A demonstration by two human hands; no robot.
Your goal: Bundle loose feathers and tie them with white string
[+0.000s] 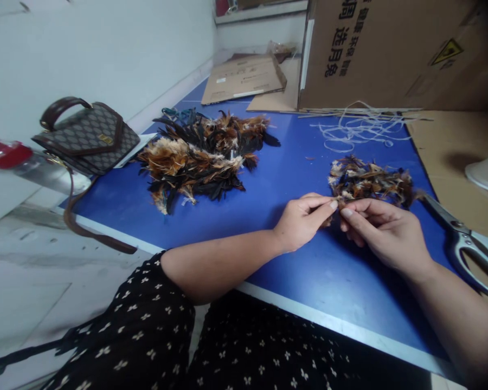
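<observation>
My left hand (303,219) and my right hand (384,230) meet on the blue table (236,227), fingertips almost touching. Both pinch the near edge of a small bundle of brown, black and white feathers (370,181) that lies just beyond them. A much larger heap of similar feathers (205,157) lies further left on the table, apart from both hands.
Big metal scissors (467,241) lie right of my right hand. Loose white cord (360,130) lies in front of a large cardboard box (390,51). A patterned handbag (87,138) sits at the table's left corner, flattened cardboard (244,78) at the back.
</observation>
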